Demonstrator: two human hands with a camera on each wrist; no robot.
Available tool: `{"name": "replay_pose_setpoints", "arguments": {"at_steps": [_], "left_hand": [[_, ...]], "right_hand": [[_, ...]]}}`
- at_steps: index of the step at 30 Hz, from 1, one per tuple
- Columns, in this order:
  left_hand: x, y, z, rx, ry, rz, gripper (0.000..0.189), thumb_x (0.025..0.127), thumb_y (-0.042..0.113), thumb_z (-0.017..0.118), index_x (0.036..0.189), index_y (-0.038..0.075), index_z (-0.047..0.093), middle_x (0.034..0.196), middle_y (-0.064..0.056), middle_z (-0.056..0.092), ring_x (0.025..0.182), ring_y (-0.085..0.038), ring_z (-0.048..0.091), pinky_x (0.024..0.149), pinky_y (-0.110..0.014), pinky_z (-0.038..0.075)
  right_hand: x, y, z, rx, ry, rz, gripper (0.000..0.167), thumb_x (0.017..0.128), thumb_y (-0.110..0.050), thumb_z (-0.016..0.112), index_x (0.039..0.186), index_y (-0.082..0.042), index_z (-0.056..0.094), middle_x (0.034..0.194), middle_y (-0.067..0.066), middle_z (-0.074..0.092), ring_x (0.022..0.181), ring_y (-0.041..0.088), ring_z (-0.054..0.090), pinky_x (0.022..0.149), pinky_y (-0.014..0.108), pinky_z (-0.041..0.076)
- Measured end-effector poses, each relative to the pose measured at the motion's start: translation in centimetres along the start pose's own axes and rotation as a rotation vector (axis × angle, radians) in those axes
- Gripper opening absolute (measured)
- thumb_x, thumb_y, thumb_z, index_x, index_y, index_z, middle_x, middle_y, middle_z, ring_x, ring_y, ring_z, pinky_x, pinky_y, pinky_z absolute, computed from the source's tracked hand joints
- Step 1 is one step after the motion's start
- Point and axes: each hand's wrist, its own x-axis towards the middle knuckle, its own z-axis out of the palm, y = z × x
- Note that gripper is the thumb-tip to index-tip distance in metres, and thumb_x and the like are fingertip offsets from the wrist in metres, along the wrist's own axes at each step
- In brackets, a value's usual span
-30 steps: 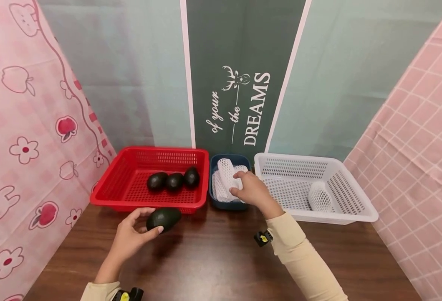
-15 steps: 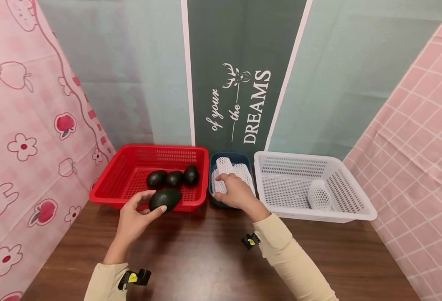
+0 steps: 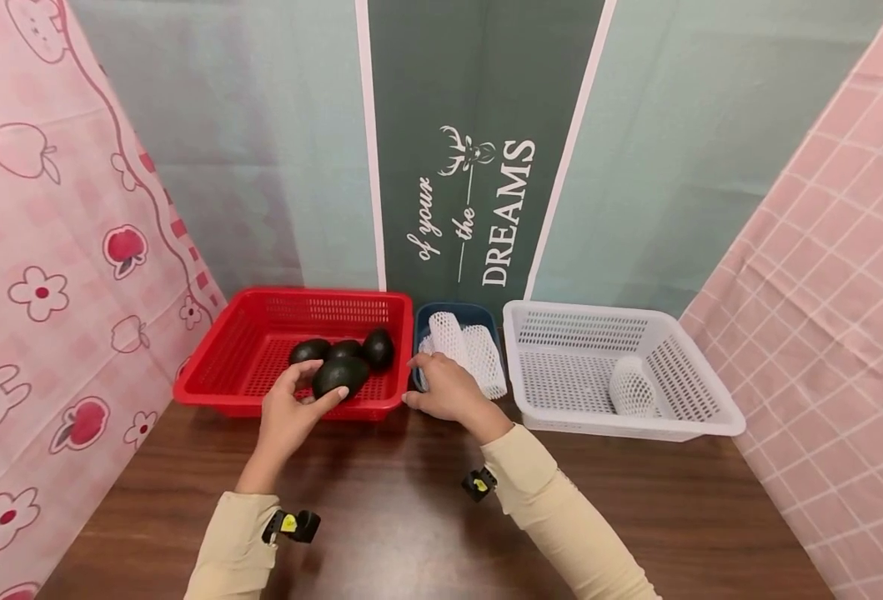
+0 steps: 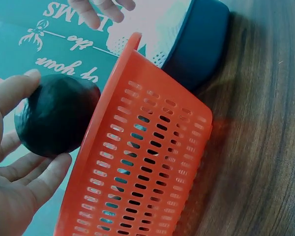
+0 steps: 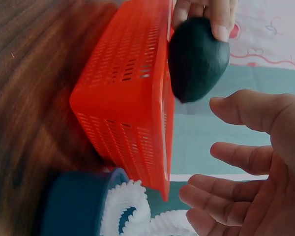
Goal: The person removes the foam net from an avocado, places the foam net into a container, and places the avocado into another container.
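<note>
My left hand (image 3: 288, 414) grips a dark green avocado (image 3: 341, 378) between thumb and fingers, over the front rim of the red basket (image 3: 219, 398). The left wrist view shows that avocado (image 4: 57, 115) at the basket's edge. Behind it, several more avocados (image 3: 378, 348) sit in the basket. My right hand (image 3: 449, 389) holds nothing; it hovers over the front left of the blue bin (image 3: 474, 312), fingers spread toward the held avocado. White foam net sleeves (image 3: 479, 354) fill that bin, partly hidden by the hand. In the right wrist view its fingers (image 5: 241, 157) are apart from the avocado.
A white basket (image 3: 561, 421) stands to the right of the blue bin, with one item wrapped in white foam netting (image 3: 632, 388) inside. All three containers stand along the back of the brown wooden table (image 3: 381, 517). Printed cloths hang behind and at both sides.
My left hand has carried the avocado forward and slightly right, from in front of the red basket to over its rim. My right hand has moved left, off the foam sleeves toward the avocado.
</note>
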Motion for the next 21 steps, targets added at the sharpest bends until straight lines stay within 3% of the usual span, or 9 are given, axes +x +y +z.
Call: {"name": "replay_pose_setpoints", "arguments": {"at_steps": [8,13,18,21], "left_hand": [[0.23,0.17,0.35,-0.006,-0.013,0.026,0.054,0.072,0.019,0.082,0.118,0.004,0.056,0.114,-0.011,0.057,0.099,-0.027,0.057,0.073,-0.036,0.052],[0.12,0.00,0.44,-0.002,-0.005,0.052,0.050,0.071,0.014,0.082,0.115,0.005,0.059,0.111,-0.011,0.058,0.098,-0.028,0.058,0.069,-0.033,0.053],[0.11,0.14,0.45,0.010,-0.010,0.068,0.049,0.071,0.014,0.082,0.114,0.006,0.059,0.110,-0.012,0.059,0.096,-0.027,0.059,0.067,-0.022,0.051],[0.12,0.32,0.47,0.013,-0.015,0.081,0.049,0.071,0.013,0.082,0.113,0.005,0.059,0.110,-0.013,0.058,0.096,-0.030,0.060,0.068,-0.025,0.052]], "right_hand": [[-0.14,-0.30,0.60,0.022,-0.025,-0.009,0.045,0.078,-0.026,0.073,0.115,-0.004,0.060,0.095,0.006,0.060,0.083,0.017,0.052,0.070,0.031,0.049],[-0.27,-0.30,0.53,0.025,-0.036,-0.002,0.046,0.078,-0.026,0.073,0.117,-0.004,0.059,0.098,0.009,0.060,0.084,0.018,0.053,0.071,0.032,0.049],[-0.45,-0.28,0.39,0.020,-0.030,-0.003,0.047,0.078,-0.026,0.073,0.117,-0.004,0.059,0.102,0.011,0.061,0.086,0.019,0.053,0.074,0.033,0.048],[-0.60,-0.26,0.28,0.011,-0.020,-0.014,0.045,0.079,-0.026,0.072,0.116,-0.005,0.060,0.101,0.010,0.061,0.086,0.019,0.053,0.074,0.034,0.048]]}}
